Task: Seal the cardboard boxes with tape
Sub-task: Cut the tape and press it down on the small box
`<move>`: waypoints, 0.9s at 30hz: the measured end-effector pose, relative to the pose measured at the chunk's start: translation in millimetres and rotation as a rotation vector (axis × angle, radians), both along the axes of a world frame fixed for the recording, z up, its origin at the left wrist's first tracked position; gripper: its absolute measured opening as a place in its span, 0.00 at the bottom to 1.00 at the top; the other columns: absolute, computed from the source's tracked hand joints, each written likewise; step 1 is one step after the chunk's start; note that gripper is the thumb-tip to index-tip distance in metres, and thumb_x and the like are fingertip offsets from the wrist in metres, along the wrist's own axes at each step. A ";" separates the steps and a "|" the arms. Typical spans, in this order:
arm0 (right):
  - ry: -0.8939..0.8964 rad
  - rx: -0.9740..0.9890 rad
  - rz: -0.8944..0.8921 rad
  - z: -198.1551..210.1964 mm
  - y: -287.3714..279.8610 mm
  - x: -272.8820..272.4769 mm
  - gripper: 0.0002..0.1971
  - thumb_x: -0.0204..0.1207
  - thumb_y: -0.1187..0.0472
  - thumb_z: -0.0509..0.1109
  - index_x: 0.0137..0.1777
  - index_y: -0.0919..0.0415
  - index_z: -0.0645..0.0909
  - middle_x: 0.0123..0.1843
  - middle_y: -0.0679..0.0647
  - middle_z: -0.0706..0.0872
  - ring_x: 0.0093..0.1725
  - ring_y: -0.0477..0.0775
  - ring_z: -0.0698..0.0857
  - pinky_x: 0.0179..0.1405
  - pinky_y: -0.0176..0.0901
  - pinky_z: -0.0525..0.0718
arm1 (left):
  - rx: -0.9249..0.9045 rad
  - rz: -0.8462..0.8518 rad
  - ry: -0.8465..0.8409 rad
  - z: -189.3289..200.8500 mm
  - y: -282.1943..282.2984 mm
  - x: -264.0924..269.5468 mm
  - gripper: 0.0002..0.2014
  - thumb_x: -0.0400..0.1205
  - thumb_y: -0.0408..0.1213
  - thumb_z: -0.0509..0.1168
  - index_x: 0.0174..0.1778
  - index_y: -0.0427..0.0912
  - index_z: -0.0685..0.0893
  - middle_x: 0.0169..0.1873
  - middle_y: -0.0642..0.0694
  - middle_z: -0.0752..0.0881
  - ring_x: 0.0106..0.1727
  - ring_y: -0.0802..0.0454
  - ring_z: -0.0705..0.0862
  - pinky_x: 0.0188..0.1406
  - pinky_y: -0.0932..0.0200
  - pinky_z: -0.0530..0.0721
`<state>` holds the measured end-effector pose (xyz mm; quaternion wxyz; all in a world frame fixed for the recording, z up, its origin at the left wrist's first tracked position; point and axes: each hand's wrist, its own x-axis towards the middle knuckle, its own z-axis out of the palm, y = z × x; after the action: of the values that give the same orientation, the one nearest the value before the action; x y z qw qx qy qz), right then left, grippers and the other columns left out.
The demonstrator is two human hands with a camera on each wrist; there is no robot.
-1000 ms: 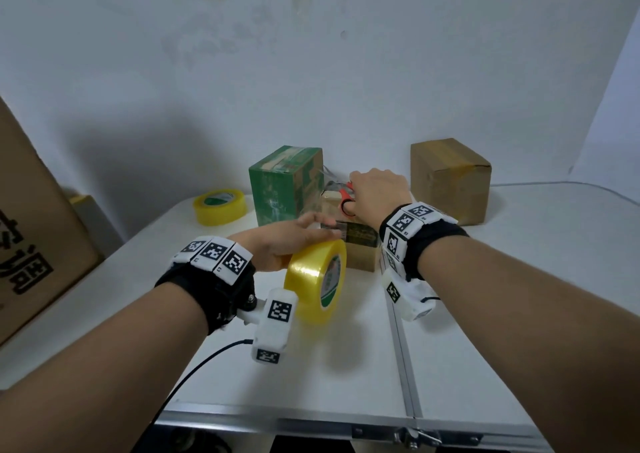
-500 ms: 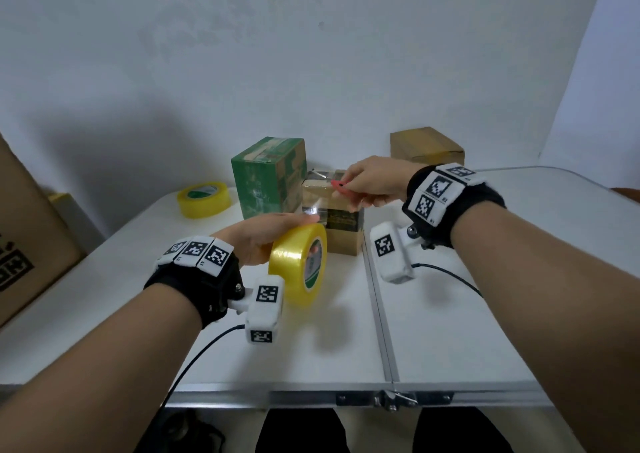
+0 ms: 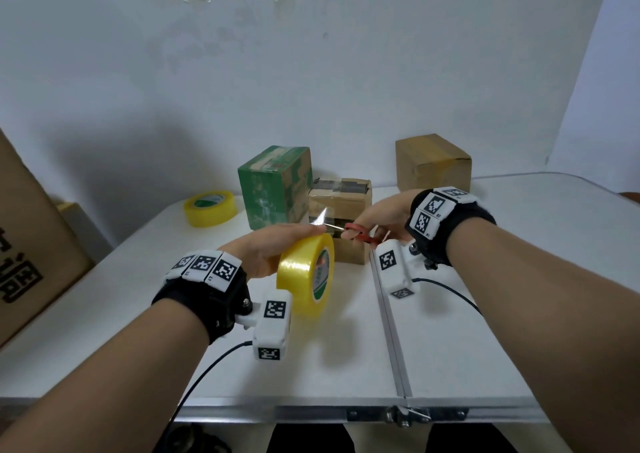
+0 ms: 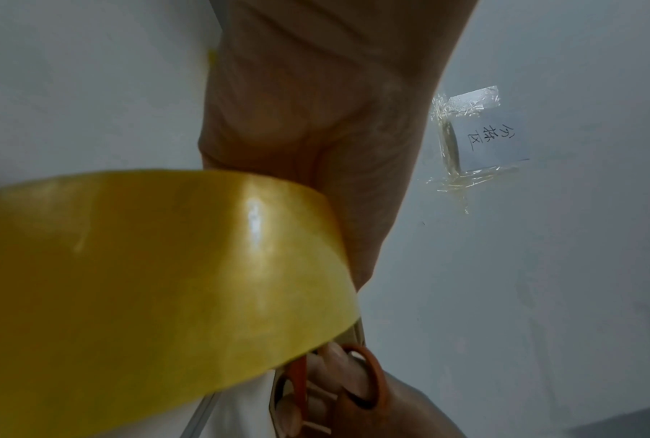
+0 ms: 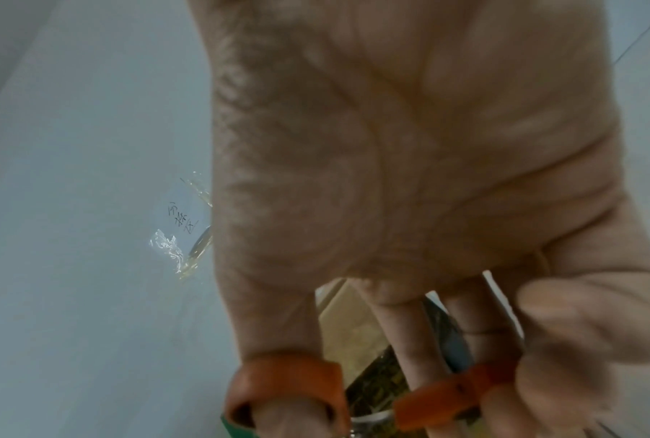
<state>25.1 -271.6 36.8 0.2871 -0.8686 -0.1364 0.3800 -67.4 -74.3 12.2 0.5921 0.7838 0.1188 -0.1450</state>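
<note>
My left hand (image 3: 270,250) grips a yellow tape roll (image 3: 306,274) held on edge above the table; the same tape roll (image 4: 147,281) fills the left wrist view. A clear strip of tape (image 3: 323,219) runs from the roll to the small brown box (image 3: 341,210) behind it. My right hand (image 3: 381,219) holds red-handled scissors (image 3: 358,234) at that strip, with thumb and fingers through the orange loops of the scissors (image 5: 289,388). The blades are hidden. A green box (image 3: 273,186) stands left of the small box, and a plain brown box (image 3: 433,162) stands at the back right.
A second yellow tape roll (image 3: 210,207) lies flat at the back left of the white folding table (image 3: 485,331). A large cardboard carton (image 3: 31,245) leans at the left edge. A taped paper label (image 4: 480,133) hangs on the wall.
My right hand lifted the scissors off the small box and brought them down to the stretched tape. My left hand drew the roll back a little toward me.
</note>
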 end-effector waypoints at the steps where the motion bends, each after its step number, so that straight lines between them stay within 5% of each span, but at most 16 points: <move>1: 0.041 0.012 0.016 0.0 3.5 0.7 0.17 0.79 0.45 0.70 0.35 0.54 0.74 0.28 0.47 0.72 0.31 0.45 0.65 0.33 0.37 0.64 | 0.000 0.002 0.000 0.0 0.1 0.6 0.24 0.78 0.52 0.72 0.64 0.43 0.81 0.53 0.39 0.90 0.54 0.42 0.90 0.57 0.45 0.88; 8: -0.120 -0.092 0.029 11.1 6.4 3.9 0.19 0.77 0.49 0.75 0.29 0.58 0.78 0.20 0.48 0.77 0.15 0.43 0.69 0.14 0.30 0.68 | 0.005 0.001 0.000 1.0 -0.5 3.1 0.24 0.77 0.52 0.72 0.65 0.42 0.81 0.54 0.38 0.90 0.53 0.41 0.89 0.58 0.45 0.87; 13: -0.147 -0.145 0.071 9.6 9.1 10.5 0.12 0.78 0.50 0.74 0.48 0.59 0.81 0.29 0.50 0.75 0.21 0.43 0.67 0.17 0.29 0.66 | 0.011 0.004 0.012 -0.2 0.7 4.4 0.25 0.76 0.53 0.73 0.64 0.42 0.81 0.54 0.37 0.90 0.54 0.40 0.89 0.62 0.42 0.85; 16: -0.160 -0.148 0.042 6.9 13.8 14.4 0.18 0.75 0.47 0.76 0.34 0.60 0.79 0.25 0.49 0.76 0.19 0.44 0.68 0.17 0.31 0.67 | 0.018 0.012 0.007 0.0 0.1 4.9 0.24 0.76 0.52 0.73 0.63 0.42 0.82 0.54 0.37 0.90 0.55 0.39 0.89 0.61 0.42 0.86; 21: -0.238 -0.192 0.125 8.0 21.2 11.0 0.20 0.78 0.45 0.72 0.32 0.59 0.78 0.23 0.48 0.75 0.18 0.44 0.68 0.16 0.30 0.68 | 0.026 0.010 0.016 0.8 -1.2 4.8 0.23 0.77 0.52 0.73 0.62 0.42 0.82 0.53 0.38 0.90 0.57 0.39 0.89 0.62 0.42 0.85; 27: -0.330 -0.068 0.132 4.5 14.1 7.2 0.17 0.74 0.51 0.78 0.51 0.66 0.90 0.29 0.50 0.81 0.19 0.42 0.71 0.16 0.29 0.70 | 0.024 0.004 0.007 -0.2 -1.1 5.8 0.25 0.77 0.53 0.72 0.64 0.43 0.81 0.54 0.38 0.90 0.55 0.40 0.89 0.60 0.44 0.87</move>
<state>32.3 -257.4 41.3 0.2056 -0.9177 -0.2254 0.2547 -61.6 -75.4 12.0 0.5827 0.7900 0.1240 -0.1449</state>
